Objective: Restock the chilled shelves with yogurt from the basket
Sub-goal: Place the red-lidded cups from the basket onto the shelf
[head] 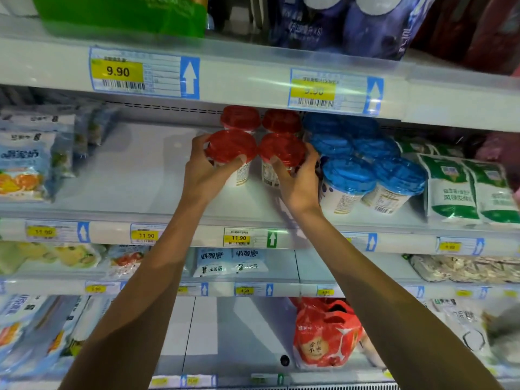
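Head cam | left hand (205, 170) curled round red-lid cup (230, 146) | right hand (298, 178) gripping second red cup (282, 149), touching the first | both over shelf (140, 175), bases hidden by fingers, can't tell if set down | rear red cups (240, 118) half cut by upper shelf edge | blue cups (349, 171) just right

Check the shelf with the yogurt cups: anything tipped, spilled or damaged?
Nothing looks spilled or broken. The two front blue-lidded cups lean with their tops to the right, though the wide lens may exaggerate that. The left hand and right hand each grip a red-lidded cup.
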